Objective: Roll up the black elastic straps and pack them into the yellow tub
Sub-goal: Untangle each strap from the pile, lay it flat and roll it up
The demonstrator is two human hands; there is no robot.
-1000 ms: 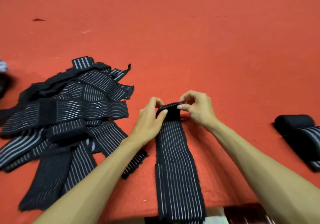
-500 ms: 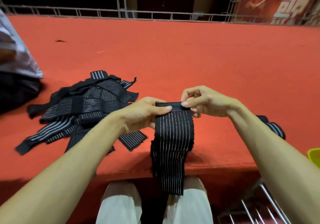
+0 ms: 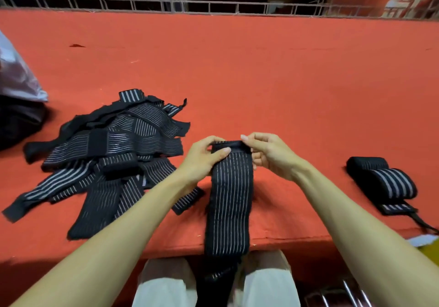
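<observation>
A black elastic strap (image 3: 229,195) with thin white stripes hangs from both my hands over the front edge of the red table, its lower end down between my knees. My left hand (image 3: 204,157) pinches the strap's folded top end from the left. My right hand (image 3: 268,152) pinches that same end from the right. A loose pile of unrolled straps (image 3: 109,154) lies on the table to the left. Two rolled straps (image 3: 384,178) lie at the right. A sliver of the yellow tub (image 3: 430,252) shows at the right edge, below the table.
The red table (image 3: 237,69) stretches far back to a metal railing (image 3: 213,6). A white and dark bundle (image 3: 16,107) sits at the left edge. Metal bars (image 3: 342,292) show at the lower right beside my knees.
The strap's top end has come up off the table and is now held in the air. The view has tilted up, showing the railing and my knees.
</observation>
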